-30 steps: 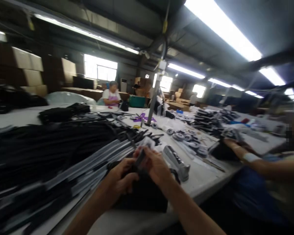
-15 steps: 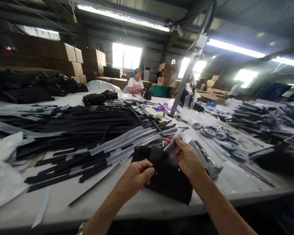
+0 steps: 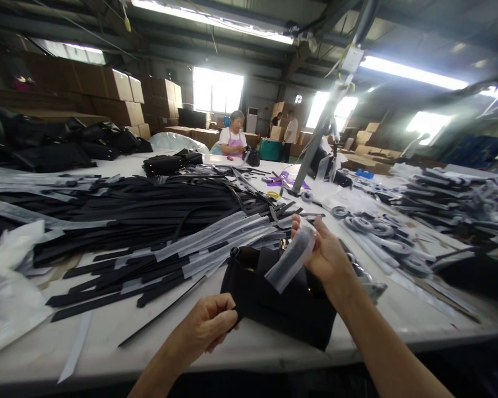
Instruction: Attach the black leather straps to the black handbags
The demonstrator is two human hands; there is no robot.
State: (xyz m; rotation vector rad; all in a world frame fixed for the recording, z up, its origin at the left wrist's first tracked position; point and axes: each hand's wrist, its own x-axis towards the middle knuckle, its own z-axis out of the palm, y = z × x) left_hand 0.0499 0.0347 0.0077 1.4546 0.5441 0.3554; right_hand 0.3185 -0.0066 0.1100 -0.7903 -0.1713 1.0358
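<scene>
A black handbag (image 3: 286, 312) lies on the white table in front of me, with small gold-coloured metal fittings along its top. My right hand (image 3: 326, 251) grips a translucent plastic sleeve (image 3: 290, 260), whose loose end hangs down over the bag. Lower left of the bag, my left hand (image 3: 211, 323) is closed in a pinch on the end of a black strap (image 3: 239, 313). Against the equally black bag, the rest of that strap is hard to make out. A grey object (image 3: 373, 290) sits partly hidden behind my right forearm.
Piled black straps (image 3: 149, 207), some in plastic sleeves, cover the left of the table. White plastic (image 3: 12, 287) lies at the near left. Coiled straps (image 3: 361, 224) and a metal post (image 3: 313, 149) stand to the right. Across the table sits a person in a purple apron (image 3: 232, 142).
My left hand has moved down and left with the black strap, away from my right hand. The plastic sleeve in my right hand now hangs without the strap in it.
</scene>
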